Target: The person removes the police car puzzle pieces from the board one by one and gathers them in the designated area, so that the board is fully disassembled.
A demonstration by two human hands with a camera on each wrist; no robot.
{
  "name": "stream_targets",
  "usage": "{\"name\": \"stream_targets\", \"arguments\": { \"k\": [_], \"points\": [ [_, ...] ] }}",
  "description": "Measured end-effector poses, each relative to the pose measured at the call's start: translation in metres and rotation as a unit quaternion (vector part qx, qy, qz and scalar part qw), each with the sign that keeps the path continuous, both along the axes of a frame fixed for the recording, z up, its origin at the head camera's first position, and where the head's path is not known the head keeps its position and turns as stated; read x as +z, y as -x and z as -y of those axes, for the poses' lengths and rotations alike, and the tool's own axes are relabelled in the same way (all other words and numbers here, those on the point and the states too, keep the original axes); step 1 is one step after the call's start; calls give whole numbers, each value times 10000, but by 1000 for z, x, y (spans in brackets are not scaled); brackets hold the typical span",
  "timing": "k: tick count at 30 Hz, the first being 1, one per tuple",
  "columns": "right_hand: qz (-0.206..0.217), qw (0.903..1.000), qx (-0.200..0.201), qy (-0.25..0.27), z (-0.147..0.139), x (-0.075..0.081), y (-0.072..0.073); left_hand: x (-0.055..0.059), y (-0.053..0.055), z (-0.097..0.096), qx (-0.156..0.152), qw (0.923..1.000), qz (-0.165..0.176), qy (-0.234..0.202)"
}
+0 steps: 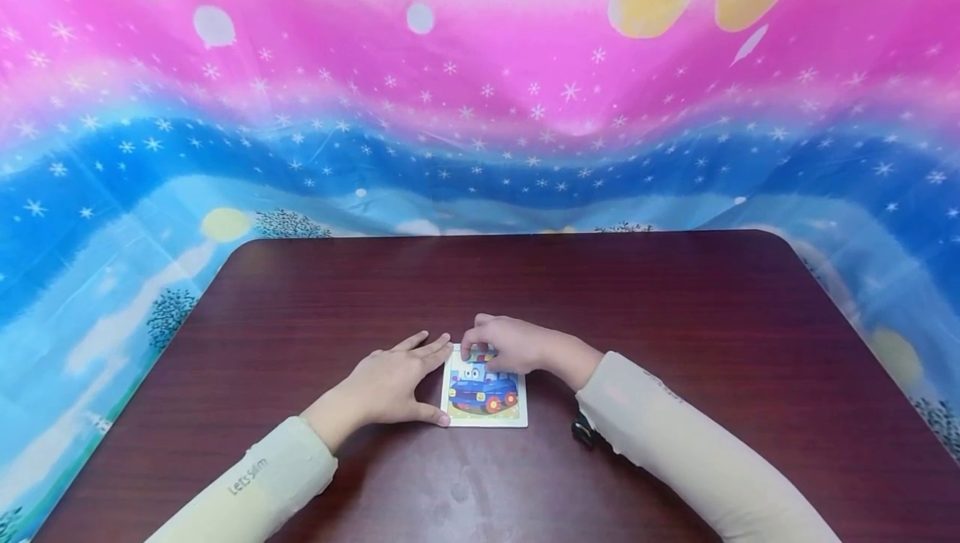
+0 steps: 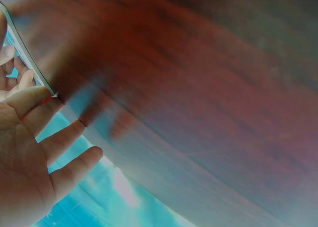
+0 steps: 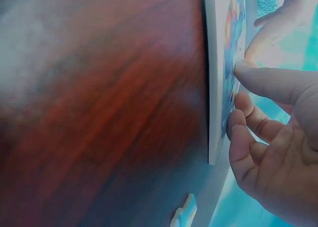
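Observation:
A square picture puzzle with a pale border and a blue cartoon car lies flat on the table. My left hand rests at its left edge, thumb at the lower corner and straight fingers spread near the upper one. Over the upper part of the picture, my right hand bends its thumb and fingers about a puzzle piece with red and green on it. In the right wrist view the right thumb and fingertips touch the picture side; the hand hides part of the piece.
The dark wooden table reaches back to a pink and blue patterned cloth. A loose puzzle piece lies on the table in the right wrist view. A small black object shows under the right sleeve's cuff.

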State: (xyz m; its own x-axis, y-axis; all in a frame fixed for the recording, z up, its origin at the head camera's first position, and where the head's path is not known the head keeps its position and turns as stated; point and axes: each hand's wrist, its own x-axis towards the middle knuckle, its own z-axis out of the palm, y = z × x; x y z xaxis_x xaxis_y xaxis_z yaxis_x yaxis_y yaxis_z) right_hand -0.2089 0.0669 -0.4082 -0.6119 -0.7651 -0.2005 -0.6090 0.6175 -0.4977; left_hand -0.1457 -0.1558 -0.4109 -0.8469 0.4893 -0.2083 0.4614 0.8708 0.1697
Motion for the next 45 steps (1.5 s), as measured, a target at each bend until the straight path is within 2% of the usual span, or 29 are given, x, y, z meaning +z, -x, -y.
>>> {"name": "stream_targets", "arguments": {
  "k": [7, 15, 25, 31, 38, 45],
  "points": [
    [-6, 10000, 27, -93, 2, 4, -2, 1, 0, 0, -14, 10000, 21, -12],
    [102, 9998, 25, 139, 0, 3, -4, 0, 0, 0, 17, 10000, 44, -17],
    [84, 9991, -277, 308, -5, -4, -1, -2, -1, 0, -28, 10000, 13, -35],
    [190, 9976, -236, 619, -10, -4, 0, -3, -1, 0, -7, 10000, -3, -15],
    [499, 9933, -253, 1008, -12, -3, 4, -4, 0, 0, 20, 10000, 1, 43],
    [559, 9909, -277, 1190, -12, -1, 4, -3, 2, 0, 17, 10000, -13, 44]
  ]
}}
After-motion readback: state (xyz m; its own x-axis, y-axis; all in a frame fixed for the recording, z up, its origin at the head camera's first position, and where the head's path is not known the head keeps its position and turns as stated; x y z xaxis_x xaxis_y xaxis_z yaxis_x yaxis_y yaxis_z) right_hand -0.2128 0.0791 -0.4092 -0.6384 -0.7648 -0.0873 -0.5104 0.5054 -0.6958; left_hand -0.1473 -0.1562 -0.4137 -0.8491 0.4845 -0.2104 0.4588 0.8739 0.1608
